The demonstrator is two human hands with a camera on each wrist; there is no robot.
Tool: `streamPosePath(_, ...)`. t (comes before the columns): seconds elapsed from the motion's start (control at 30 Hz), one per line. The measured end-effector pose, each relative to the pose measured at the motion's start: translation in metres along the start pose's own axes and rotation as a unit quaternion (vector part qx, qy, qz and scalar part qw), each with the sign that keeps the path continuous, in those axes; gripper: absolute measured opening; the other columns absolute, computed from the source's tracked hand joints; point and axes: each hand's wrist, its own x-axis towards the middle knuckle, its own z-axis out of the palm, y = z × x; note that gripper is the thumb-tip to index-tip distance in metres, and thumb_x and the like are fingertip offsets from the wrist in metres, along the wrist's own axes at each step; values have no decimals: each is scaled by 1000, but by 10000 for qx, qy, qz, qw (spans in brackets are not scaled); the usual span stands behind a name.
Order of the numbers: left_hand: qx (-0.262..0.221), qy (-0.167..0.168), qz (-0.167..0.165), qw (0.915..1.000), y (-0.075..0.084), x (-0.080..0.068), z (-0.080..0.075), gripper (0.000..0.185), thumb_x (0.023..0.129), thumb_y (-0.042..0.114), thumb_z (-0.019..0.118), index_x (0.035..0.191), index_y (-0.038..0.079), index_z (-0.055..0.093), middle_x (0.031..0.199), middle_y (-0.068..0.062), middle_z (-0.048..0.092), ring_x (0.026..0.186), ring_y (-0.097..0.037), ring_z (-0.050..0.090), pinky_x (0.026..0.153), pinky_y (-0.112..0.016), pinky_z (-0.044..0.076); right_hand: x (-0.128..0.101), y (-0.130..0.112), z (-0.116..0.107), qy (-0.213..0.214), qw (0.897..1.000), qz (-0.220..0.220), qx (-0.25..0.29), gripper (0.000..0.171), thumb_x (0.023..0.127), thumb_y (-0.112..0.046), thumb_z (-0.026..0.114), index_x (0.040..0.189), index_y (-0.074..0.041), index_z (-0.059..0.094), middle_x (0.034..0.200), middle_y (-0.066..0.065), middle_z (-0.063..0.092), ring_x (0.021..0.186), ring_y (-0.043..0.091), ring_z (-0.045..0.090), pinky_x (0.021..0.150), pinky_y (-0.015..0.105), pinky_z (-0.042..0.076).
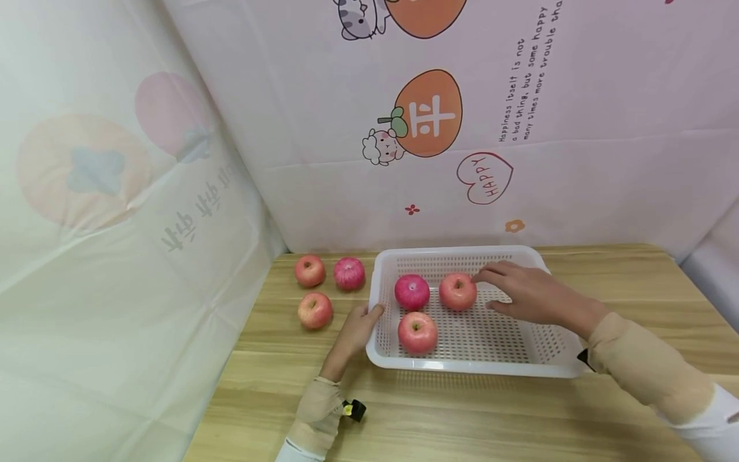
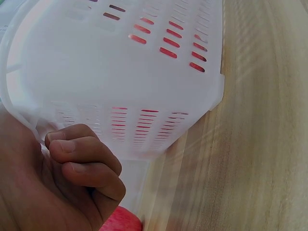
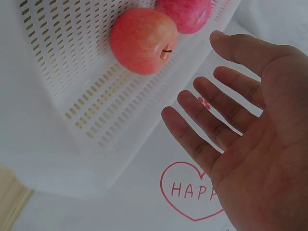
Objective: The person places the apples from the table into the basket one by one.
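A white plastic basket [image 1: 485,367] with slotted walls stands on the wooden table. My left hand [image 1: 356,330] grips its left rim, thumb on top and fingers curled beneath, as the left wrist view shows. Inside the basket, toward the left, are a deep pink apple [image 1: 412,292], a red apple [image 1: 417,333] in front of it, and another red apple [image 1: 458,292] to its right. Over the basket, my right hand [image 1: 528,295] is beside that last apple. Its fingers [image 3: 190,134] are spread and relaxed, holding nothing; the right wrist view shows a gap between them and the apple.
Left of the basket lie two red apples [image 1: 310,271] and a pink streaked apple [image 1: 349,274] on the wooden table [image 1: 277,398]. A printed white cloth [image 1: 346,199] hangs behind the table, and another cloth [image 1: 173,308] borders its left side.
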Motion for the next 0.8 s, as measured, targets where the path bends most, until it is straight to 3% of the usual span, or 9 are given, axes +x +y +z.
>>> streamPosePath(0.27, -53, -28, -11, 10000, -1, 0, 0, 53, 109, 37, 49, 132, -7, 66, 108, -26, 77, 91, -28, 78, 74, -37, 65, -7, 9, -6, 150, 9998, -25, 100, 48, 88, -20, 88, 131, -13, 69, 127, 6, 70, 121, 30, 66, 96, 53, 59)
streamPosePath(0.8, -77, -25, -22, 10000, -1, 0, 0, 52, 109, 38, 49, 131, -7, 66, 109, -29, 76, 95, -36, 79, 74, -36, 65, -27, 24, -12, 107, 9988, 476, 78, 50, 88, -22, 88, 133, -11, 69, 130, 8, 69, 117, 30, 69, 92, 52, 61)
